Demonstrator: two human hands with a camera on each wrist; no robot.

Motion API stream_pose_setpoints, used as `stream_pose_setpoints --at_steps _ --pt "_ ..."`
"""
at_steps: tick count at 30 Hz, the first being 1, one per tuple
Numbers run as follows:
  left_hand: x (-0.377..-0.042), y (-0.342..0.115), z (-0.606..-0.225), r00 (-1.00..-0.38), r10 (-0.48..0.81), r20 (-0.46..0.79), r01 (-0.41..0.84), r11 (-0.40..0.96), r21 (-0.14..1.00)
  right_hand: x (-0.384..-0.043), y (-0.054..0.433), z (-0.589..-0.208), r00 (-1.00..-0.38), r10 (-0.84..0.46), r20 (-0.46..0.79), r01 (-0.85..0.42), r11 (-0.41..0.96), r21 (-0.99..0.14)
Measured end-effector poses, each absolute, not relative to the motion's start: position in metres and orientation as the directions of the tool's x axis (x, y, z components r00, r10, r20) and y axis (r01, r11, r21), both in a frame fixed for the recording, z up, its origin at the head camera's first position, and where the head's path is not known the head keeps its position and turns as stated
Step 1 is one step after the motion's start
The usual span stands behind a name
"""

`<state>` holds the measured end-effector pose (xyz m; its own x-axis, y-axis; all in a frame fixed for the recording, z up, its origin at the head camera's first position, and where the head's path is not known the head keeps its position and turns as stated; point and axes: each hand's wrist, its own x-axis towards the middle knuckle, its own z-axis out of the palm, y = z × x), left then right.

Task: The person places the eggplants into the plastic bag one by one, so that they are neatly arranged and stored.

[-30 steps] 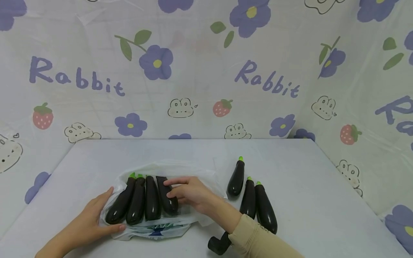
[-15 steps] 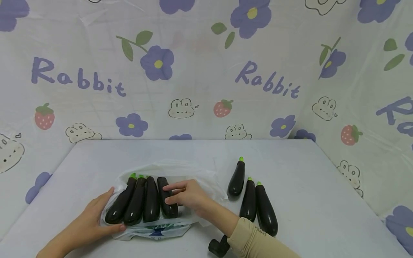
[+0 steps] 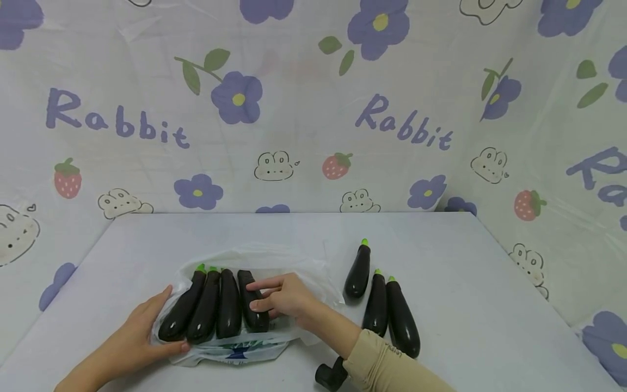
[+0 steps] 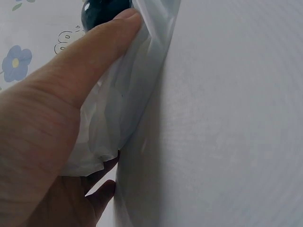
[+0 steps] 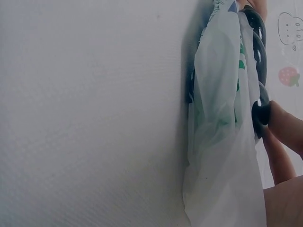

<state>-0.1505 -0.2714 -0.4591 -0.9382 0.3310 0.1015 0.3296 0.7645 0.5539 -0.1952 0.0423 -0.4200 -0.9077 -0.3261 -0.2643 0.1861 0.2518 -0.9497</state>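
Observation:
Several glossy dark eggplants (image 3: 229,305) lie side by side on a thin white plastic bag (image 3: 274,258), most with green showing at the stem end. At the bag's left end my left hand (image 3: 134,335) holds its edge, thumb along the front. In the left wrist view the white plastic (image 4: 111,111) lies between thumb and fingers. My right hand (image 3: 289,296) touches the rightmost eggplant (image 3: 251,302) with index finger and thumb, without closing round it. The right wrist view shows the thumb against a dark rounded end (image 5: 262,116); its remaining fingers are partly hidden.
To the right of the bag, three loose eggplants (image 3: 357,272) lie on the white tabletop (image 3: 470,294). By the right sleeve (image 3: 387,359) is a black bent object (image 3: 329,375), partly hidden. A patterned cloth (image 3: 303,125) hangs behind the table.
The rightmost eggplant has turned slightly straighter beside its neighbours, and the right hand has shifted a little lower with it. The left hand stays at the bag's end.

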Motion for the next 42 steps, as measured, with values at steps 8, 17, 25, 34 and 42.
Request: stream_pose_setpoints --at_steps 8,17,25,34,42 --pt "-0.1507 -0.2699 -0.4584 -0.936 0.335 0.108 0.337 0.763 0.552 -0.1949 0.0436 -0.4206 -0.906 -0.32 -0.277 0.201 0.249 -0.947" --pt "-0.152 -0.2709 -0.4623 -0.935 0.336 0.116 0.342 0.76 0.552 -0.1943 0.0414 -0.4201 -0.909 -0.295 -0.295 0.234 0.225 -0.946" --pt "-0.1512 -0.2709 -0.4634 -0.939 0.327 0.103 0.329 0.775 0.54 -0.1962 0.0407 -0.4232 -0.903 -0.304 -0.304 0.256 0.187 -0.948" --pt "-0.1509 -0.2713 -0.4624 -0.937 0.331 0.115 0.339 0.771 0.54 -0.1968 0.0401 -0.4214 -0.901 -0.309 -0.305 0.256 0.19 -0.948" --pt "-0.1504 -0.2712 -0.463 -0.931 0.339 0.133 0.355 0.764 0.538 -0.1964 0.04 -0.421 -0.896 -0.318 -0.309 0.255 0.201 -0.946"
